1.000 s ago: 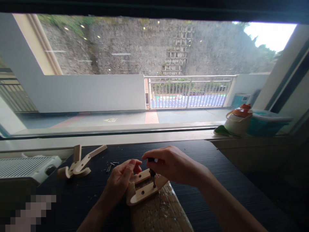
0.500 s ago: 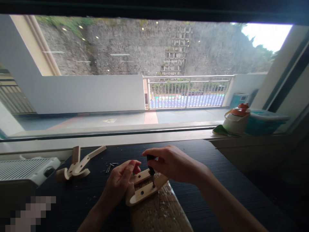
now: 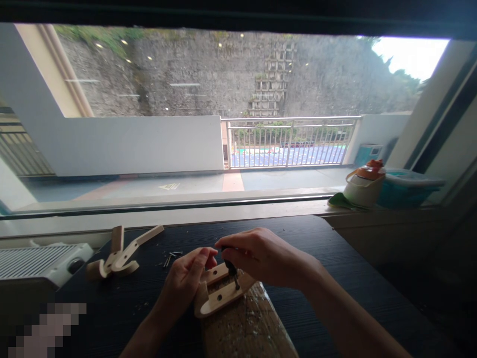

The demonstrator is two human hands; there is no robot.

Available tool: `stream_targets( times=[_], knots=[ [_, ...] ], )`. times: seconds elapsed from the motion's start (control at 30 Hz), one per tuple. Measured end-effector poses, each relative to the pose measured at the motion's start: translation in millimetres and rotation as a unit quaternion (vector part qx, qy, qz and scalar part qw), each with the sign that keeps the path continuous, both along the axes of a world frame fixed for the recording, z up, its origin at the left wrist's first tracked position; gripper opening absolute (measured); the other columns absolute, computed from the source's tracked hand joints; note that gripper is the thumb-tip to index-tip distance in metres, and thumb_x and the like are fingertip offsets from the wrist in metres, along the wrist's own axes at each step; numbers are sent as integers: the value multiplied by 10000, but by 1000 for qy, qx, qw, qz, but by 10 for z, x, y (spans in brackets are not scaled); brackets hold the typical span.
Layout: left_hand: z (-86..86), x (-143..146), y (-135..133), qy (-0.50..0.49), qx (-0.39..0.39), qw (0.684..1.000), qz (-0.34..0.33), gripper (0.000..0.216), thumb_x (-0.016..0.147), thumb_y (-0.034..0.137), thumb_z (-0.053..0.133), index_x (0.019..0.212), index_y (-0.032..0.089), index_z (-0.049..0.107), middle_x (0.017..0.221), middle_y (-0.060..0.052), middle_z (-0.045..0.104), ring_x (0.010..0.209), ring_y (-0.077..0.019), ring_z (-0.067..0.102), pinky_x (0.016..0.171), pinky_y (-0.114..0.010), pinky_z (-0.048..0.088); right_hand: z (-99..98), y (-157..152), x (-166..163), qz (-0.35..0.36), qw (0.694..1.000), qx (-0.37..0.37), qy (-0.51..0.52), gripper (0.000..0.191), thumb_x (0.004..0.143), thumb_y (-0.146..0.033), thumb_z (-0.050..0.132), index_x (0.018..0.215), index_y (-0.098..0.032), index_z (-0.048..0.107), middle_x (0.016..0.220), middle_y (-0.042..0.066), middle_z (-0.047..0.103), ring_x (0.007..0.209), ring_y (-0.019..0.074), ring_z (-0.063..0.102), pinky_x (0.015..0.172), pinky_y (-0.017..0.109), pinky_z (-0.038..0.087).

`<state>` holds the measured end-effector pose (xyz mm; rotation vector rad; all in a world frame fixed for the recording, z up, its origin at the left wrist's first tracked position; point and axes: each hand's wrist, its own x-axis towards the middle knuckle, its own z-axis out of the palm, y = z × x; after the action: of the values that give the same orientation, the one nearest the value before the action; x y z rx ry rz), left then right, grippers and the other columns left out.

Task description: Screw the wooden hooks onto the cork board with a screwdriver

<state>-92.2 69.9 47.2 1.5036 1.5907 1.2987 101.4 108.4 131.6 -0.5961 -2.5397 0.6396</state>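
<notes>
A black-handled screwdriver is in my right hand, fingers closed round its handle from above. Its tip, tilted, meets one arm of a pale wooden piece with two parallel arms, rounded ends and drilled holes. This piece lies on a rough wooden block. My left hand is closed, thumb against curled fingers, against the piece's left side; its lower fingers are hidden. Several screws lie on the dark table just beyond my left hand.
More curved wooden pieces rest at the table's far left, close to a white slatted appliance. On the window sill to the right stand a white bottle with an orange top and a teal box. Wood crumbs dot the table.
My right hand has lowered slightly and shifted a little left, tilting the screwdriver's handle further left. The left hand and the wooden piece stay in place.
</notes>
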Motion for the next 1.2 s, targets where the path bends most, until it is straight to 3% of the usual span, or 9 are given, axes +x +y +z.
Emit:
stream_targets(
  times=[0.2,0.43,0.57,0.73,0.97,1.2],
  knots=[
    [-11,-7,-1,-2,4,1000,-12,398,812,533,476,778,184,665,706,-27,676,703,-172,625,646,-243,481,-49,13,-17,-12,999,-13,28,263,881,-327,493,980,-181,689,802,34,665,686,103,546,622,210,356],
    [49,17,-31,28,21,999,-11,391,814,505,468,624,190,599,617,-9,639,592,-145,577,545,-225,437,-15,-36,-15,21,999,1,33,277,879,-201,459,1039,-187,685,896,37,682,727,99,566,669,206,377],
    [11,1,-14,20,8,1000,-14,395,823,519,465,685,189,633,676,-19,668,663,-160,613,616,-231,461,-41,7,-7,19,999,11,42,266,907,-236,446,997,-187,691,856,33,686,735,102,574,665,206,369],
    [-46,-33,5,15,6,1000,-13,411,830,536,455,838,197,687,724,-19,671,709,-162,619,656,-231,467,-87,83,0,-35,997,39,48,233,891,-266,488,960,-180,694,793,32,672,674,97,547,628,212,346],
    [-61,-50,18,25,11,1000,-12,419,833,542,446,832,201,690,734,-22,665,725,-164,609,668,-231,459,-84,36,-4,-13,999,31,16,260,864,-176,458,1014,-193,669,748,1,641,586,71,455,562,209,303],
    [-73,-45,11,14,9,1000,-3,397,820,536,472,826,208,697,719,-18,667,711,-162,611,657,-223,455,-86,71,17,-52,998,30,9,257,891,-313,485,1017,-188,672,732,18,645,622,90,520,585,220,319]
  ],
)
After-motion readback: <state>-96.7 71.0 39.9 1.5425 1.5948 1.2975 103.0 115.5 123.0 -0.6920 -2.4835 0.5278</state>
